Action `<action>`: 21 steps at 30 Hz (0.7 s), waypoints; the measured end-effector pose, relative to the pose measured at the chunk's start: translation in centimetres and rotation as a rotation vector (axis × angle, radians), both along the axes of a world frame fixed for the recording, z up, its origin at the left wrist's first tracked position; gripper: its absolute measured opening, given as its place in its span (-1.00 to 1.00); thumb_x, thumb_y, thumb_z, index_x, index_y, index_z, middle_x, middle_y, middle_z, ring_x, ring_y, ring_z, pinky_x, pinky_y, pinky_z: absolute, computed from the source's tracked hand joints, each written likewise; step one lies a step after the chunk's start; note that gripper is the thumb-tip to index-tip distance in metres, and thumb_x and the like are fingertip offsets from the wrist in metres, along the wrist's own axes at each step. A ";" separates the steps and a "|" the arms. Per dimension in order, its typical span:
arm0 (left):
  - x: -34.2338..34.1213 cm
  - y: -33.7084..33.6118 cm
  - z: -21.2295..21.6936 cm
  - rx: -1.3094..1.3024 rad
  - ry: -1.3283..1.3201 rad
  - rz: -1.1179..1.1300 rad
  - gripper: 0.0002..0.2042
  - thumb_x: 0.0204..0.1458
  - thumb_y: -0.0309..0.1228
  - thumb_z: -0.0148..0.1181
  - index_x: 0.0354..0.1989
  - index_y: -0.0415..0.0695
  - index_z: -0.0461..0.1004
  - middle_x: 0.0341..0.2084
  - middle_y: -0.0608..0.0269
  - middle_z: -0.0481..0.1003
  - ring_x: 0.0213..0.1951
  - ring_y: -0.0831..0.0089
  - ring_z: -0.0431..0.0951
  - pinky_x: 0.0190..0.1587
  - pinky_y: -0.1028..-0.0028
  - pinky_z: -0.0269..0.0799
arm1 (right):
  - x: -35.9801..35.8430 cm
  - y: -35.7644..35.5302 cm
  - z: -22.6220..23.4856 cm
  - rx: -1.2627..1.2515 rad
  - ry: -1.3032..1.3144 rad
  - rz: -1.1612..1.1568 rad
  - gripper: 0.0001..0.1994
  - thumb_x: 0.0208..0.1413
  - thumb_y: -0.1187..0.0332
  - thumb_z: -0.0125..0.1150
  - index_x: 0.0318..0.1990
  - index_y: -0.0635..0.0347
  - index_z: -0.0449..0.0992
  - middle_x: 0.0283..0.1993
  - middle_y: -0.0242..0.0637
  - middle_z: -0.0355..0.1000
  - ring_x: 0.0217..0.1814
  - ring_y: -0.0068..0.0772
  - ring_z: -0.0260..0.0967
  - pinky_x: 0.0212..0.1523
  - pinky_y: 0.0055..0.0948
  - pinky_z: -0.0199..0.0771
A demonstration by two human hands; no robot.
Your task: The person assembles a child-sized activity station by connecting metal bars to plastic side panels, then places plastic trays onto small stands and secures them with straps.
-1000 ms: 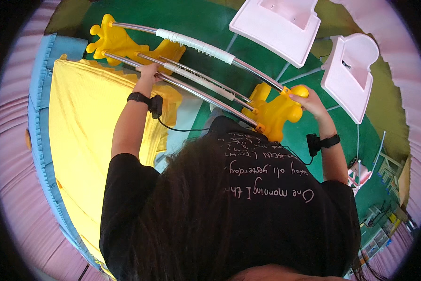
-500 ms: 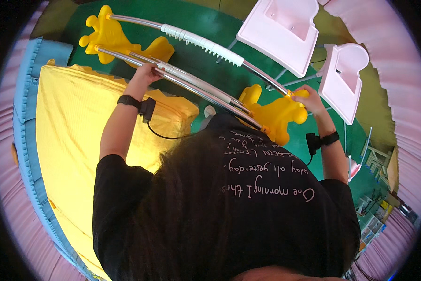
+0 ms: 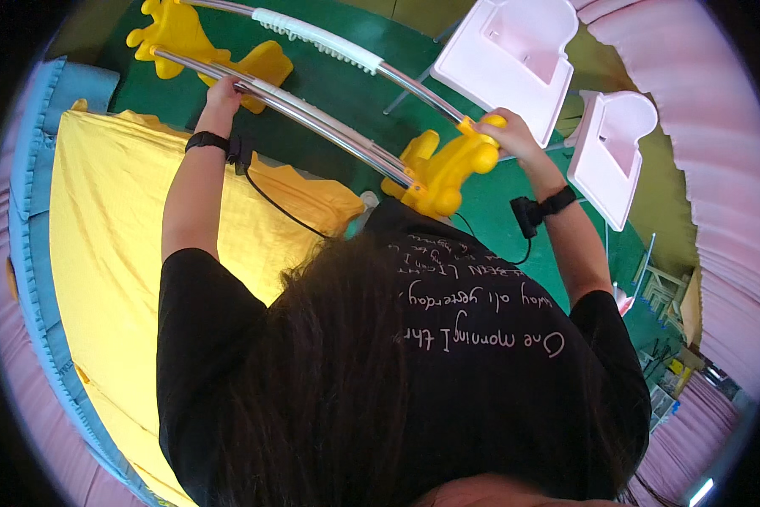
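Head view: left hand wraps a silver metal rail, right hand clasps the knobbed yellow plastic end-piece, white-sleeved rack spanning both grips; slipping on smooth plastic could swing it into the pale-pink plastic high chair just beyond the right grip.

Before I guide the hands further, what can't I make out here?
All in head view:
Left hand: palm hidden by its own back.
Right hand: some fingertips hidden behind the right yellow end.
Left yellow end: top cut off by the upper edge.
Pale shoe: mostly hidden by black shirt.
Things at lower right: too small to identify.
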State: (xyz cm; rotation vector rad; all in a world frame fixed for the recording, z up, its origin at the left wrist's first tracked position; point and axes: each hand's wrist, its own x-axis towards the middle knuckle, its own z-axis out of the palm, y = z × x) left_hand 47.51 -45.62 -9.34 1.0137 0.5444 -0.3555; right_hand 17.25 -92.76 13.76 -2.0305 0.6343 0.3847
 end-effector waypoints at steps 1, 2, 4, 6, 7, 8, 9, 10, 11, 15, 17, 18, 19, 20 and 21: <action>-0.4 -0.6 1.3 0.028 -0.048 -0.006 -0.78 -0.03 -0.60 -0.01 -0.18 -0.26 0.25 -0.27 0.07 0.30 -0.19 0.22 0.32 -0.17 0.13 0.35 | 0.4 0.3 -0.4 -0.007 0.001 -0.013 -0.55 -0.21 0.09 0.35 -0.27 0.25 0.41 -0.45 -0.22 0.41 -0.50 -0.39 0.45 -0.62 -0.46 0.52; -1.0 -0.7 2.3 0.052 -0.092 -0.003 -0.79 -0.02 -0.58 -0.01 -0.18 -0.24 0.26 -0.24 0.08 0.29 -0.14 0.23 0.30 -0.14 0.11 0.32 | 1.0 0.8 -0.8 -0.026 -0.038 -0.038 -0.54 -0.20 0.08 0.34 -0.27 0.26 0.40 -0.45 -0.22 0.42 -0.51 -0.39 0.45 -0.63 -0.47 0.51; -2.4 -1.8 5.1 0.090 -0.165 -0.039 -0.80 -0.01 -0.54 -0.02 -0.17 -0.20 0.28 -0.19 0.11 0.29 -0.06 0.27 0.24 -0.08 0.07 0.25 | 1.7 1.7 -0.6 -0.033 -0.087 -0.079 -0.54 -0.18 0.07 0.33 -0.28 0.29 0.39 -0.45 -0.20 0.42 -0.54 -0.38 0.44 -0.66 -0.47 0.50; -4.2 -3.4 7.2 0.122 -0.219 -0.087 -0.81 0.01 -0.50 -0.02 -0.17 -0.17 0.30 -0.13 0.13 0.28 0.03 0.31 0.19 -0.01 0.03 0.18 | 2.2 1.6 -1.0 -0.037 -0.090 -0.067 -0.54 -0.17 0.07 0.32 -0.28 0.29 0.39 -0.45 -0.19 0.42 -0.54 -0.38 0.44 -0.66 -0.47 0.50; -5.1 -3.8 7.8 0.186 -0.219 -0.132 -0.75 0.00 -0.43 0.01 -0.11 -0.12 0.27 -0.10 0.15 0.27 0.05 0.30 0.18 -0.01 0.00 0.13 | 2.5 1.9 -1.2 -0.037 -0.091 -0.041 -0.54 -0.16 0.06 0.30 -0.28 0.29 0.38 -0.45 -0.18 0.42 -0.54 -0.37 0.44 -0.66 -0.47 0.50; -6.7 -6.0 9.2 0.237 -0.195 -0.190 -0.71 -0.01 -0.39 0.03 -0.09 -0.09 0.27 -0.09 0.18 0.28 0.05 0.31 0.18 -0.01 -0.02 0.11 | 2.4 1.9 -1.1 -0.066 -0.075 -0.018 -0.53 -0.14 0.03 0.27 -0.28 0.29 0.38 -0.47 -0.18 0.41 -0.60 -0.38 0.43 -0.69 -0.49 0.47; -8.3 -7.6 10.7 0.289 -0.176 -0.246 -0.68 -0.03 -0.35 0.05 -0.06 -0.06 0.27 -0.09 0.20 0.28 0.05 0.32 0.19 -0.01 -0.04 0.09 | 1.9 1.6 -1.3 -0.070 -0.075 -0.026 -0.53 -0.14 0.03 0.27 -0.28 0.29 0.38 -0.47 -0.18 0.41 -0.60 -0.38 0.43 -0.69 -0.49 0.47; -9.5 -7.3 9.9 0.236 -0.174 -0.361 -0.67 -0.04 -0.33 0.07 -0.06 -0.04 0.27 -0.10 0.23 0.29 0.05 0.34 0.19 -0.01 -0.05 0.08 | 1.7 1.8 -1.4 -0.047 -0.048 0.005 -0.53 -0.12 0.01 0.26 -0.28 0.28 0.38 -0.48 -0.19 0.41 -0.63 -0.38 0.41 -0.71 -0.50 0.45; -10.6 -7.1 9.1 0.181 -0.172 -0.477 -0.66 -0.05 -0.31 0.08 -0.06 -0.02 0.27 -0.10 0.26 0.30 0.04 0.35 0.19 -0.02 -0.05 0.08 | 1.4 1.9 -1.5 -0.025 -0.020 0.033 -0.53 -0.11 0.00 0.25 -0.28 0.27 0.38 -0.50 -0.19 0.41 -0.66 -0.39 0.39 -0.72 -0.52 0.43; -19.7 -10.2 13.2 0.225 -0.267 -0.880 -0.52 -0.04 -0.27 0.09 0.05 -0.15 0.18 -0.15 0.22 0.36 -0.22 0.46 0.35 -0.21 0.41 0.34 | -2.0 2.2 -1.8 0.026 0.054 0.072 -0.55 -0.08 -0.02 0.23 -0.21 0.16 0.38 -0.51 -0.26 0.40 -0.69 -0.45 0.36 -0.74 -0.55 0.39; -23.3 -9.7 11.4 0.165 -0.288 -1.084 -0.46 0.00 -0.22 0.06 0.17 -0.06 0.11 -0.07 0.20 0.30 -0.03 0.39 0.29 -0.07 0.35 0.28 | -3.1 2.6 -1.9 0.076 0.066 0.129 -0.58 -0.06 0.03 0.24 -0.16 0.12 0.37 -0.45 -0.29 0.41 -0.61 -0.47 0.39 -0.70 -0.57 0.40; -24.4 -11.4 12.0 0.182 -0.240 -1.154 -0.41 0.01 -0.19 0.06 0.21 -0.07 0.03 -0.01 0.14 0.26 0.01 0.35 0.27 -0.05 0.33 0.29 | -3.4 1.0 -2.2 0.104 0.088 0.139 -0.57 -0.04 0.08 0.24 -0.10 0.12 0.34 -0.37 -0.28 0.41 -0.51 -0.47 0.42 -0.65 -0.56 0.42; -25.6 -12.2 12.9 0.209 -0.176 -1.238 -0.35 0.02 -0.16 0.05 0.25 -0.09 -0.05 0.05 0.09 0.22 0.04 0.31 0.26 -0.02 0.32 0.29 | -4.3 0.6 -2.7 0.164 0.113 0.139 -0.55 -0.02 0.09 0.23 -0.04 0.12 0.30 -0.31 -0.26 0.41 -0.46 -0.44 0.43 -0.59 -0.54 0.44; -26.6 -12.6 13.7 0.224 -0.125 -1.263 -0.33 0.03 -0.13 0.04 0.26 -0.08 -0.10 0.10 0.06 0.17 0.08 0.27 0.23 0.01 0.27 0.28 | -5.2 0.7 -3.1 0.209 0.120 0.141 -0.53 -0.02 0.10 0.22 -0.01 0.13 0.28 -0.30 -0.26 0.41 -0.45 -0.43 0.43 -0.57 -0.54 0.45; -27.4 -12.7 14.7 0.242 -0.072 -1.292 -0.30 0.04 -0.11 0.03 0.28 -0.07 -0.15 0.15 0.03 0.11 0.12 0.24 0.20 0.04 0.23 0.27 | -5.7 1.2 -3.1 0.258 0.126 0.138 -0.50 -0.01 0.11 0.22 0.02 0.14 0.26 -0.28 -0.26 0.41 -0.44 -0.42 0.43 -0.55 -0.54 0.47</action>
